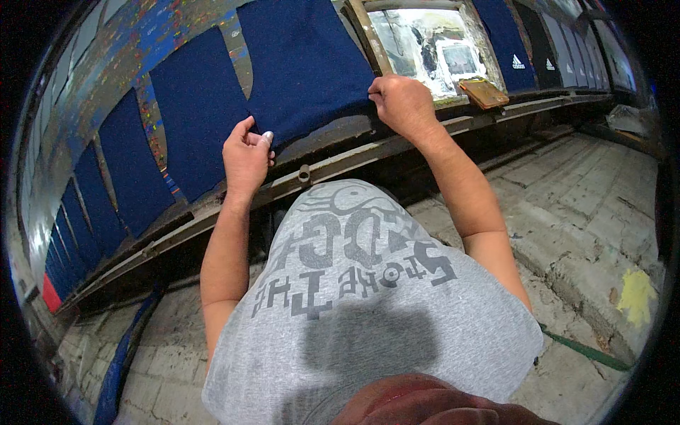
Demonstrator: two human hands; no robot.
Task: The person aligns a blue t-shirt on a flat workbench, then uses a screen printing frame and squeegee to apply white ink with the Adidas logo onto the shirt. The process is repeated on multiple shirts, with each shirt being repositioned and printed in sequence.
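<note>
My left hand (248, 152) is at the lower left corner of a navy fabric piece (304, 64) on the long printing table, index finger and thumb apart, touching the cloth. My right hand (399, 101) has its fingers pinched on the same piece at its lower right corner. Just beyond that hand lies a wooden-framed screen (382, 42) with white-smeared mesh, and a squeegee (484, 92) with an orange-brown blade rests on its near edge.
More navy pieces (191, 106) line the table leftward; printed navy (513, 35) and black pieces (542, 49) continue rightward. A metal rail (333, 156) with a short cylinder (304, 172) runs along the near edge. Blue (127, 354) and green strips (588, 354) lie on the concrete floor.
</note>
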